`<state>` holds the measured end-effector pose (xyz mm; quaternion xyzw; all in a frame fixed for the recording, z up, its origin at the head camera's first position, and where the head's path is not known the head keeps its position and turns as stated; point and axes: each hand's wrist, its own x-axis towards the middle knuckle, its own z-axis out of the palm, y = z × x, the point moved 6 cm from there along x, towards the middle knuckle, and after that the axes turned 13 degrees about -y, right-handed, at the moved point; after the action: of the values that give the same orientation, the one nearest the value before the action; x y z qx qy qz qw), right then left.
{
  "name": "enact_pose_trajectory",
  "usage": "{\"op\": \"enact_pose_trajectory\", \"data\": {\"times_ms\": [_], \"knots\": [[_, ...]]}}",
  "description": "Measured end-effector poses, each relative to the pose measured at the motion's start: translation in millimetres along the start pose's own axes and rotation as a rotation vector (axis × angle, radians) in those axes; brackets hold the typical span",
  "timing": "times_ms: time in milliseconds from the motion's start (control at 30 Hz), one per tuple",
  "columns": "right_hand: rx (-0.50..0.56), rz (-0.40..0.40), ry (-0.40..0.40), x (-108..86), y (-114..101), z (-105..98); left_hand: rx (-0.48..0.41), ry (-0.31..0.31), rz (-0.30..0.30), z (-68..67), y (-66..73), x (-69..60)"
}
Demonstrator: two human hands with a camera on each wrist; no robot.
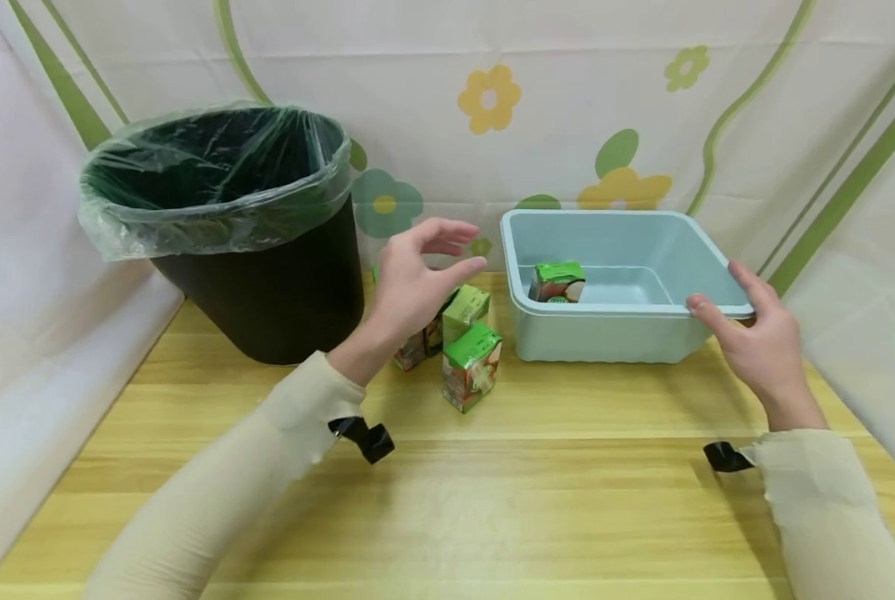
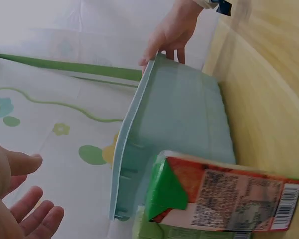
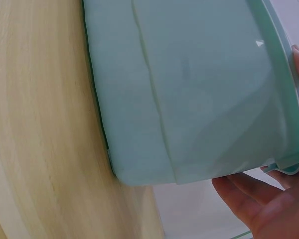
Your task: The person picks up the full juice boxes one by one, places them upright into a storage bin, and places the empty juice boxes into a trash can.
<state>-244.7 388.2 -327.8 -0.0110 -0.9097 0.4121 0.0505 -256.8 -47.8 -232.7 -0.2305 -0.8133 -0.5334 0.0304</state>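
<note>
My left hand [image 1: 416, 271] hovers above a cluster of small juice boxes, its fingers loosely bent and apart from the thumb, with nothing between them. The nearest juice box [image 1: 472, 367] stands upright with a green top; a lighter green carton [image 1: 465, 312] and others sit behind it, partly hidden by my hand and wrist. In the left wrist view the front juice box [image 2: 224, 194] shows its barcode side. My right hand [image 1: 762, 342] grips the right front corner of a light blue plastic basin [image 1: 597, 333], thumb over the rim. One juice box [image 1: 557, 282] lies inside the basin at its left.
A black trash bin [image 1: 267, 292] lined with a clear plastic bag [image 1: 215, 229] stands at the left back, close to my left forearm. Everything rests on a wooden table [image 1: 447, 500]. Behind hangs a white curtain [image 1: 410, 83] with flower prints.
</note>
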Motion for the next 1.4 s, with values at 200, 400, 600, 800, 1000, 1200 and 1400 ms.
{"op": "enact_pose_trajectory", "data": {"times_ms": [200,400,600,800,1000,1200,1400], "knots": [[0.018,-0.004,-0.010,2.2,-3.9,4.4,-0.021,0.085,-0.014,-4.1,-12.4,-25.9],[0.018,-0.008,-0.019,4.0,-8.6,6.0,-0.121,0.099,-0.053,3.2,-30.5,-47.3],[0.026,-0.007,-0.025,2.5,-6.9,5.2,-0.228,0.081,-0.079,17.1,-45.3,-62.5],[0.000,0.004,-0.020,-3.9,0.9,0.9,-0.218,0.076,-0.086,36.6,-54.3,-72.1],[0.000,0.009,-0.022,-6.9,4.2,1.5,-0.222,0.090,-0.098,50.2,-60.9,-78.4],[-0.005,0.001,-0.010,-3.9,2.3,2.8,-0.197,0.109,-0.113,57.3,-65.8,-81.7],[-0.003,-0.002,-0.004,-1.0,0.0,1.8,-0.174,0.115,-0.116,60.0,-69.1,-81.1]]}}
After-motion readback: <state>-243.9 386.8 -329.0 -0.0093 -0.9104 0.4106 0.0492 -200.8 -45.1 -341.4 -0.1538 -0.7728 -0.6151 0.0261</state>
